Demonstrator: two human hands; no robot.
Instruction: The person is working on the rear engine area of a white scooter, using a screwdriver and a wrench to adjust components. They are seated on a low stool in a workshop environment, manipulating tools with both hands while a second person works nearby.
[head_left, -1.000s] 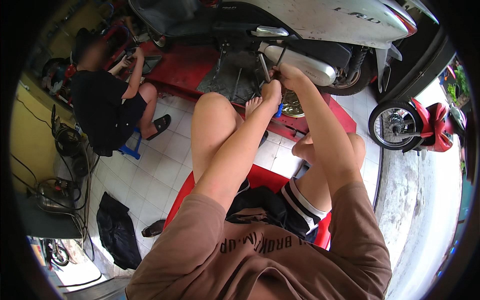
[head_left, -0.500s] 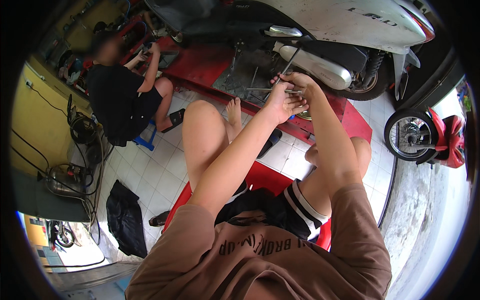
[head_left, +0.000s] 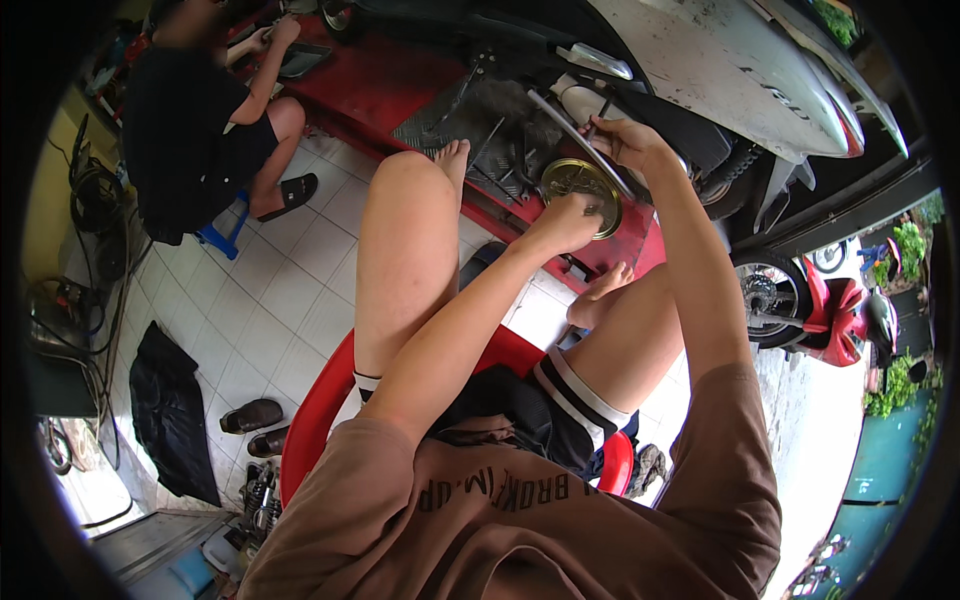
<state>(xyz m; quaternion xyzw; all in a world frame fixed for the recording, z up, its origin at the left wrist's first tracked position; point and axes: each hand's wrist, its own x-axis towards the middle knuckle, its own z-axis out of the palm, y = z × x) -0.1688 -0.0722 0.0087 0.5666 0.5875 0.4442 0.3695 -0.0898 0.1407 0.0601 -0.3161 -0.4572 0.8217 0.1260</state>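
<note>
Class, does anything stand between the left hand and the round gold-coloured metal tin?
Nothing visible does: in view, the left hand overlaps the tin's near side. The long silver metal rod runs past its far side.

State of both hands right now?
Left hand: fingers curled, at the gold tin; whether it holds anything is hidden.
Right hand: fingers bent, at the silver rod; grip can't be told.

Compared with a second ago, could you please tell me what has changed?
The left hand and right hand have parted: the left drew back over the gold tin, the right shifted rightward, beside a silver rod. The scooter and seated co-worker stayed.
</note>
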